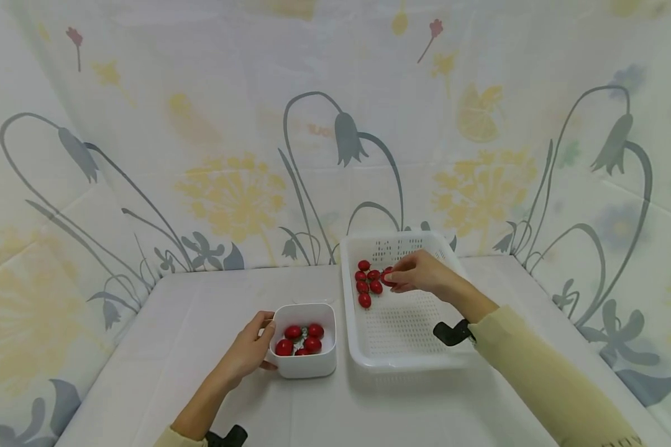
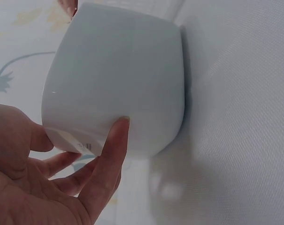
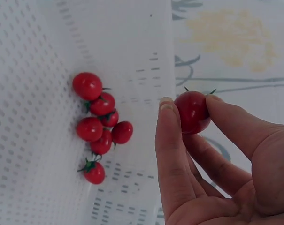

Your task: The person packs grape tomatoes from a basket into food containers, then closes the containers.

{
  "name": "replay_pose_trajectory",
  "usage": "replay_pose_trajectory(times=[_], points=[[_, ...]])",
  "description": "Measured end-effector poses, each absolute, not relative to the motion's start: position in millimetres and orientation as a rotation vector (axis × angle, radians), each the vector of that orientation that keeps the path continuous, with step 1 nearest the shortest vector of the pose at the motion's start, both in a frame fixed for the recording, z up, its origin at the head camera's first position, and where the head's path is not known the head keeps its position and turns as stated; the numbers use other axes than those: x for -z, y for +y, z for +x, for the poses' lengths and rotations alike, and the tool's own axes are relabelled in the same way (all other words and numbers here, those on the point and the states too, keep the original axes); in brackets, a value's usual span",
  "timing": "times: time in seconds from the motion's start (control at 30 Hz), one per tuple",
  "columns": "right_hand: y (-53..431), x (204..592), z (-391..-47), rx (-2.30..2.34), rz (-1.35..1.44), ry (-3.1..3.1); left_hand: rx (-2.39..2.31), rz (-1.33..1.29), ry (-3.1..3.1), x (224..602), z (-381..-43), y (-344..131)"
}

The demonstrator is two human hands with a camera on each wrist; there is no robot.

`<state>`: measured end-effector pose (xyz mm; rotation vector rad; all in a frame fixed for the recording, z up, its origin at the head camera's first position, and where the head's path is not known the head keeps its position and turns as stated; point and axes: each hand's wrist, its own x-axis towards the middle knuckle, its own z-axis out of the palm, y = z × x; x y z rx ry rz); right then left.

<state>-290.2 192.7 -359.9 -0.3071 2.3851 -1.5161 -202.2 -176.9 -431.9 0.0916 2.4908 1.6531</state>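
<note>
My left hand (image 1: 248,351) holds a small white square container (image 1: 307,369) by its left side. The left wrist view shows fingertips against the container's smooth outer wall (image 2: 118,79). Inside it lie several red cherry tomatoes (image 1: 312,344). Between thumb and fingers, my right hand (image 1: 425,274) pinches one cherry tomato (image 3: 192,112) with green stem tips showing. That hand is over the white perforated basket (image 1: 405,332), to the right of the container. Several more cherry tomatoes (image 3: 89,129) lie clustered in the basket, toward its left side in the head view.
Container and basket stand side by side on a white-covered table (image 1: 190,329). A flower-printed cloth (image 1: 235,124) rises behind and at both sides. Black wrist straps (image 1: 451,333) and pale yellow sleeves (image 1: 542,372) show on the arms.
</note>
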Motion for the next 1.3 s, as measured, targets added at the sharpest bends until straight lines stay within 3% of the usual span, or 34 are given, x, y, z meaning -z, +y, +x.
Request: replay_pose_trajectory(times=[0.7,1.3], points=[[127.8,364.7,-239.6,1.643,-0.442,2.228,-1.642,0.081,2.493,433.1,-201.2,-176.7],[38.0,395.1,-214.2,1.441,-0.628,2.663,-1.660,0.091,2.484,432.4,-201.5,-177.1]])
